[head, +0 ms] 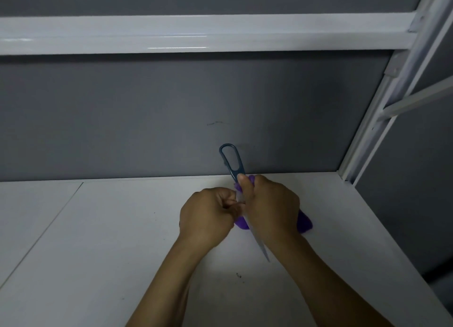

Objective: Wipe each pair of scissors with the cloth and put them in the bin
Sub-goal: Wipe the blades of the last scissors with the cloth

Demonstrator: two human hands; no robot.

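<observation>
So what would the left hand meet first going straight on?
Likely the blade of the blue-handled metal scissors, which its fingers seem to touch, then the right hand gripping the purple cloth.

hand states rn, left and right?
left hand: closed, pinching the scissors mid-length.
right hand: closed, gripping the purple cloth around the scissors.

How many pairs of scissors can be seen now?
1. The blue-handled scissors, between left hand and right hand, over the white table. Others may be out of view.
</observation>
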